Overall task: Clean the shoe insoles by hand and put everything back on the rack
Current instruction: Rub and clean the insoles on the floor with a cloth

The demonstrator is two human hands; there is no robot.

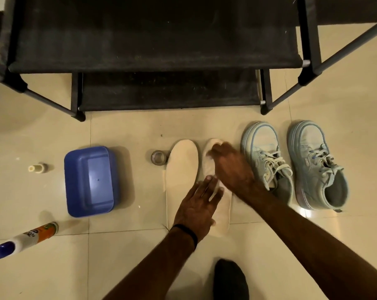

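At the far left a cleaner bottle (pixel 25 238) lay on its side on the tiled floor (pixel 122 252), with a small cream cap or vial (pixel 37 168) beyond it and a blue plastic tub (pixel 90 180) further right, apparently dry as far as could be seen. A roll of tape (pixel 158 157) sat just beside the toe of the left insole (pixel 182 169), which lay flat and unattended. On the right insole (pixel 223 211) next to it, the left hand (pixel 197 210) pressed down near the heel with its fingers straight and released, pinning it to the floor. The right hand (pixel 229 163) was over the toe half, fingers curled as if rubbing; something pale showed at the fingertips, but whether it held a cloth or only touched the insole could not be told. The two pale blue sneakers (pixel 293 163) stood side by side at the right, without their insoles. The black rack (pixel 157 59) behind held nothing on the shelves in view. By this showing the work was in its middle: insoles out, one under cleaning, the other seemingly waiting, and the refitting and return of everything to the rack not yet done.
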